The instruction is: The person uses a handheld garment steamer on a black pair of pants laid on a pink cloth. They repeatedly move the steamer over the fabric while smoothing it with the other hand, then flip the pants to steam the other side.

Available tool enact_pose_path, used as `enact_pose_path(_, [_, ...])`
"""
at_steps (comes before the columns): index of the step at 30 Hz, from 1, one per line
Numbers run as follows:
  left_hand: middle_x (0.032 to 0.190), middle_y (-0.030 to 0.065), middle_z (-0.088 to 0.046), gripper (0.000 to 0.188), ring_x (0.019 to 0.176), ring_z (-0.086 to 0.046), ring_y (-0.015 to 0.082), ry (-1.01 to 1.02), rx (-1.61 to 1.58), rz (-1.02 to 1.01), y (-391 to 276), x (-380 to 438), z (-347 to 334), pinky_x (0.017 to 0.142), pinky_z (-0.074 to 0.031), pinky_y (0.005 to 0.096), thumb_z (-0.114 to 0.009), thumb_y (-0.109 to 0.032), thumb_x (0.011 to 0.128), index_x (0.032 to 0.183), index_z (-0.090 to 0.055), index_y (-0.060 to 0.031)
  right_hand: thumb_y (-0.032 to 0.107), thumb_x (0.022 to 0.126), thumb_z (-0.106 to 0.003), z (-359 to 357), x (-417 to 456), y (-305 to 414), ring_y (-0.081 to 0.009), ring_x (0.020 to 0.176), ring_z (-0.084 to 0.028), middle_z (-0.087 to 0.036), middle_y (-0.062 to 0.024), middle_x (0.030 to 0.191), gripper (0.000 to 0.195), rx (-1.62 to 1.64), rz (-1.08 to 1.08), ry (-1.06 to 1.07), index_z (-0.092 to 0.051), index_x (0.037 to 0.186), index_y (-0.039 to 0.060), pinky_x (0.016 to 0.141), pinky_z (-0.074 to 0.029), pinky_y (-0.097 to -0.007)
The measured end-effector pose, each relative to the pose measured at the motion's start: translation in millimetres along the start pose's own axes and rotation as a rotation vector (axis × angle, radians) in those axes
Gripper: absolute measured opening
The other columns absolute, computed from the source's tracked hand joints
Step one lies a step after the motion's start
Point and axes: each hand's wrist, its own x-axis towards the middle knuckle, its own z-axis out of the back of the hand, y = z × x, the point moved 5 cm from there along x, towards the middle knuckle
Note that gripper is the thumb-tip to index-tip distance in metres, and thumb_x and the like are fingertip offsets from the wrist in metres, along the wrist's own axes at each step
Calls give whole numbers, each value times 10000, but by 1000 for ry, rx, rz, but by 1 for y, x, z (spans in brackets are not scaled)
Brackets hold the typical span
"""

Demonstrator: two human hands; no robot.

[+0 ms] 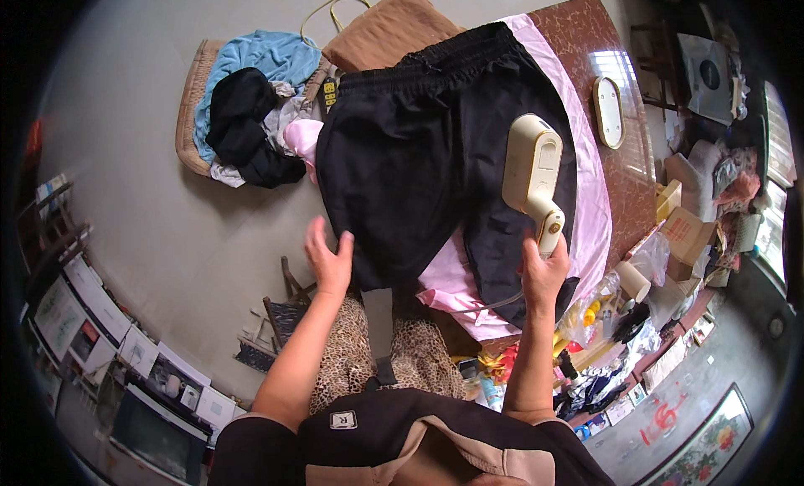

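Note:
Black trousers (389,165) with a gathered elastic waistband lie over a pink cloth (587,190) on a reddish-brown marbled table (581,40). My right hand (545,266) grips the handle of a cream handheld garment steamer (532,165), whose body is over the trousers' right-hand leg; whether it touches the fabric I cannot tell. A thin cord runs from the handle's lower end to the left. My left hand (330,256), fingers apart, is beside the left edge of the trousers and holds nothing. An oval cream base plate (609,112) sits on the table at the right.
A woven basket (190,109) with a blue towel (264,52) and dark clothes (242,128) stands at the left. A brown cushion (389,30) lies beyond the waistband, near a power strip (330,93) and a yellow cable (333,8). Bags and a cardboard box (684,238) crowd the right.

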Motion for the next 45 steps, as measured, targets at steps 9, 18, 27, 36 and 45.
enact_pose_path(9, [1324, 224, -617, 887, 1215, -583, 383, -17, 419, 51, -178, 227, -10, 1040, -431, 457, -752, -587, 783, 1386, -527, 24, 158, 799, -766, -54, -21, 20, -183, 727, -709, -722, -138, 808, 255, -156, 241, 119, -646, 959, 0, 692, -540, -320])
enact_pose_path(18, [1010, 173, -681, 267, 952, -630, 386, -366, 283, -363, -142, 239, 6, 849, -496, 460, -630, -277, 954, 1095, -649, -50, 219, 797, -749, -52, 14, -13, -410, 740, -688, -684, -227, 785, 282, -377, 230, -32, -623, 961, 27, 681, -537, -455])
enact_pose_path(27, [1104, 77, -612, 287, 981, -590, 296, -163, 191, -851, -188, 126, -18, 867, -490, 400, -739, -120, 852, 1118, -634, -95, 188, 766, -771, -84, -10, 12, -384, 761, -691, -675, -211, 789, 289, -247, 277, 187, -616, 965, 46, 673, -539, -430])
enact_pose_path(36, [1600, 204, -289, 912, 1443, -305, 383, 85, 513, -795, -146, 105, -46, 1201, -221, 491, -678, -507, 883, 1534, -297, 5, 224, 809, -729, -77, 45, 25, -454, 764, -659, -678, -240, 814, 263, -374, 329, -37, -593, 939, 40, 665, -515, -502])
enact_pose_path(45, [1620, 253, -207, 1113, 1456, -274, 425, 110, 482, -706, -117, 67, -38, 1192, -247, 507, -758, -556, 788, 1551, -213, 44, 243, 762, -768, -127, -11, -4, -407, 752, -683, -677, -214, 797, 335, -381, 380, 229, -594, 983, 61, 651, -541, -464])
